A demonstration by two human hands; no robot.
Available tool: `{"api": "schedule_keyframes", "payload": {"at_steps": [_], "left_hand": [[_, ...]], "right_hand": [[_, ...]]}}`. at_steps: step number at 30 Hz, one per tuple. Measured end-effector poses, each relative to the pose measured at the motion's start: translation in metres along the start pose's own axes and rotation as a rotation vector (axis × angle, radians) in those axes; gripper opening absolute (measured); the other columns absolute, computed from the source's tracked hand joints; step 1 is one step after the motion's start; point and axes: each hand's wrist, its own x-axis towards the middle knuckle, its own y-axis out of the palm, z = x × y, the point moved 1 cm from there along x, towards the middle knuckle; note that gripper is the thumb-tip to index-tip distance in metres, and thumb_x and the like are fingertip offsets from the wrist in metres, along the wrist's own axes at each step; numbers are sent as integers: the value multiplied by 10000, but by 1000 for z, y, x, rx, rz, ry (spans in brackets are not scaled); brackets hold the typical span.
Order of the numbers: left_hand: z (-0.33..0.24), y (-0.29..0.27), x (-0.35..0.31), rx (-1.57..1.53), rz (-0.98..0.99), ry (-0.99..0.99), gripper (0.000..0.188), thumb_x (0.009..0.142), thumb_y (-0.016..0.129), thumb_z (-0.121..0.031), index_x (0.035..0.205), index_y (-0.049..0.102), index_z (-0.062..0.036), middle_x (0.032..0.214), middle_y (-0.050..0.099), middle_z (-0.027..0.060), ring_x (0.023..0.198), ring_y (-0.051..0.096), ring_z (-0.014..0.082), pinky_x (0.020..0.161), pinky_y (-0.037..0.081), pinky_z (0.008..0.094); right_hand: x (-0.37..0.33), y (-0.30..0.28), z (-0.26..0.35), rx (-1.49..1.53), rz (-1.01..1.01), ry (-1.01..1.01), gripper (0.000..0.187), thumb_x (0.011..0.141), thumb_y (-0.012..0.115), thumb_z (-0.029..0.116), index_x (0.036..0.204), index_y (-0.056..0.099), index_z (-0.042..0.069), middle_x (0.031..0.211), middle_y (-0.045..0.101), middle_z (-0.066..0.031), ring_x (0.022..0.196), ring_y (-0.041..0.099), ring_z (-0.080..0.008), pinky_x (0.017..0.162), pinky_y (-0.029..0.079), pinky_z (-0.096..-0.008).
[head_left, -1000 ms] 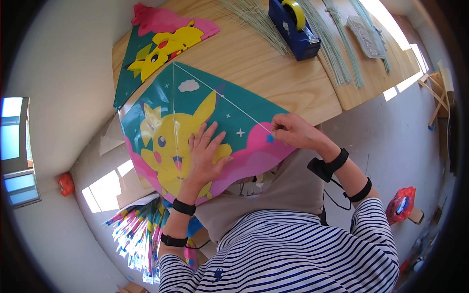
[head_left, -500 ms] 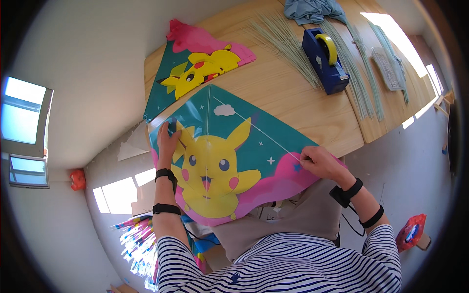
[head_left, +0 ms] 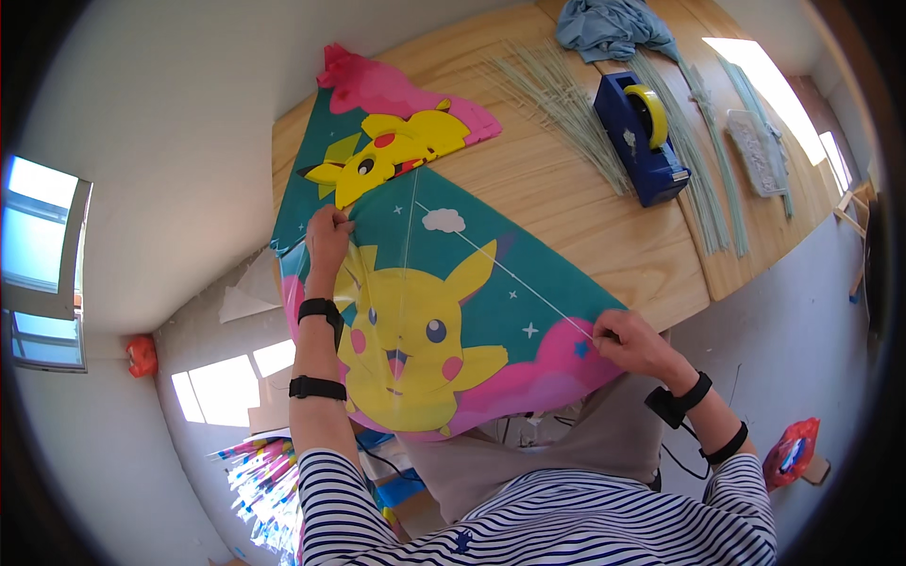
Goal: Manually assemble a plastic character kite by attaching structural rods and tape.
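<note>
A triangular kite sail [head_left: 415,330], green and pink with a yellow cartoon animal, lies over the table's near edge and hangs toward my lap. Down its middle runs a straight crease or rod line. One thin white rod [head_left: 528,285] slants across its right half, from near the far tip to my right hand. My right hand [head_left: 637,344] is closed with thumb and fingers pinching the rod's near end at the sail's right edge. At the sail's upper left edge my left hand [head_left: 328,241] pinches the film, fingers bent together.
A stack of similar printed sails [head_left: 377,141] lies at the far left of the wooden table [head_left: 566,226]. Farther right are thin pale rods [head_left: 566,113], a blue tape dispenser [head_left: 642,141], a clear plastic box [head_left: 755,151] and a blue cloth [head_left: 618,28]. Colourful wrapped bundles [head_left: 269,491] sit low left.
My left hand has slid up the sail's left edge toward the far tip, and its fingers have closed on the film. My right hand keeps its hold on the rod end.
</note>
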Motion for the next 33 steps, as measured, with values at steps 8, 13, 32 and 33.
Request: {"api": "schedule_keyframes", "payload": {"at_steps": [8,13,32,33], "left_hand": [[-8,-2,23,139,-22,-9,239,672,788,-81,853,636,-48,833,677,123,822,659,312,731,490,410],[-12,-2,15,130,-33,16,282,648,794,-63,897,667,-32,837,686,133,795,663,303,726,502,393],[-80,-71,-13,-190,-260,81,124,802,695,-20,883,601,-21,846,644,96,781,614,242,728,486,339],[-72,-64,0,-156,-266,59,116,806,696,-30,877,604,-21,850,654,98,785,622,249,723,488,341]], "right_hand": [[25,-5,-10,-60,-20,-55,40,806,626,28,829,611,-2,741,628,-135,651,602,-244,608,479,-346],[20,-7,-2,-17,-32,-43,45,796,624,36,801,595,2,754,624,-166,703,615,-335,627,482,-393],[-6,-17,12,129,-104,45,60,806,615,-8,839,568,-24,713,570,-124,640,551,-216,582,437,-335],[-6,-18,13,124,-123,38,60,812,616,-10,842,568,-30,704,565,-135,628,553,-218,578,441,-333]]}}
